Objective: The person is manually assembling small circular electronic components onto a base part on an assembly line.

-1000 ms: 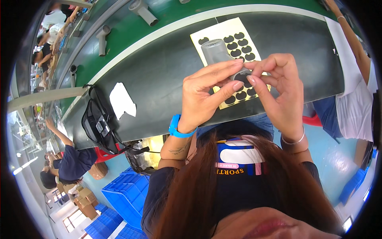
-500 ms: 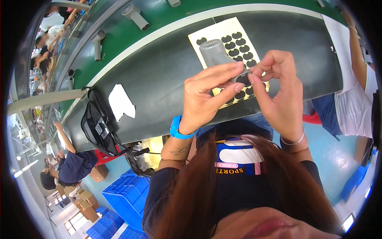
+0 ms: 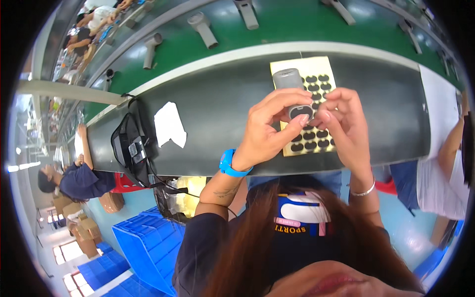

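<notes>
My left hand [image 3: 272,121] is closed around the handle of a grey hair dryer [image 3: 287,79], whose round vented head points away from me. The handle's end faces me and bears a black oval sticker [image 3: 300,113], with my left thumb pressing on its lower edge. My right hand [image 3: 344,123] is just to the right of that end, fingers curled and slightly apart, with nothing visible between them. Beneath both hands lies a pale yellow sticker sheet [image 3: 292,64] with rows of black stickers, partly hidden by my hands and the dryer.
On the dark table [image 3: 222,99] are a white paper piece [image 3: 169,124] and a black mesh bag [image 3: 129,143] at the left. Several grey hair dryers [image 3: 203,30] lie on the green conveyor [image 3: 225,37] beyond. Blue crates [image 3: 148,242] stand lower left; people sit on both sides.
The view has shifted, showing more of the conveyor. My right fingertips have come away from the sticker's edge, and my left thumb has moved onto the sticker.
</notes>
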`<control>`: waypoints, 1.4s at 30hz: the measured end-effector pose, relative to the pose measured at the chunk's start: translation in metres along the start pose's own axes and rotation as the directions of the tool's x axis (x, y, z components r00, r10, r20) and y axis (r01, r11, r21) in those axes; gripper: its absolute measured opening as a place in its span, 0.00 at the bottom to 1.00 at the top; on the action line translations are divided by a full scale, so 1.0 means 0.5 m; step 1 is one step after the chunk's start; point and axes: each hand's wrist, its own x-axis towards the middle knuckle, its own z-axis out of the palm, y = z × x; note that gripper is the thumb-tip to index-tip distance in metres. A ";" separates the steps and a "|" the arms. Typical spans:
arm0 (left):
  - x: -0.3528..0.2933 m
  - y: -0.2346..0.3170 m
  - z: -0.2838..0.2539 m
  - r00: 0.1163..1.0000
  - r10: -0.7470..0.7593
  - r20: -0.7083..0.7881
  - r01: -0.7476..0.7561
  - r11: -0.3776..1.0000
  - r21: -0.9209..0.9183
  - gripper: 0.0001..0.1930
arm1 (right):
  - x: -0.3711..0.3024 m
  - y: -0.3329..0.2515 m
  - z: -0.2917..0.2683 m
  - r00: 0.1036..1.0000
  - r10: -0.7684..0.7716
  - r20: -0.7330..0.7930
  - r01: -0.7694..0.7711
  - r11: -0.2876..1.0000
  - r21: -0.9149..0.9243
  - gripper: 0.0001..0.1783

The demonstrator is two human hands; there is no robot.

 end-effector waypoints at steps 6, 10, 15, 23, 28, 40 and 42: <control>0.181 -0.040 -0.066 0.973 0.175 0.149 -0.221 0.887 0.405 0.08 | 0.056 0.103 -0.037 0.998 0.031 -0.047 -0.046 0.925 -0.377 0.13; 0.355 -0.203 -0.127 0.864 0.379 0.330 -0.499 0.565 0.658 0.08 | 0.079 0.154 -0.044 0.992 -0.049 -0.112 -0.020 0.835 -0.550 0.14; 0.430 -0.308 -0.162 0.869 0.385 0.311 -0.484 0.530 0.697 0.07 | 0.090 0.171 -0.058 0.985 -0.025 -0.169 -0.066 0.857 -0.511 0.12; 0.361 -0.293 -0.291 0.904 0.259 -0.342 0.326 0.103 0.940 0.29 | 0.096 0.173 -0.047 0.986 -0.114 -0.124 0.008 0.764 -0.645 0.06; 0.385 -0.286 -0.359 0.889 0.184 -0.419 0.334 0.368 0.868 0.24 | 0.094 0.172 -0.060 0.981 -0.169 -0.098 0.062 0.744 -0.665 0.06; 0.149 0.006 -0.103 0.849 0.526 -0.042 -0.416 0.717 0.559 0.18 | 0.109 0.155 -0.082 0.943 -0.249 -0.220 0.011 0.685 -0.729 0.10; 0.114 -0.004 -0.073 0.874 0.483 0.040 -0.410 0.694 0.592 0.19 | 0.128 0.154 -0.079 0.944 -0.267 -0.194 0.014 0.619 -0.785 0.10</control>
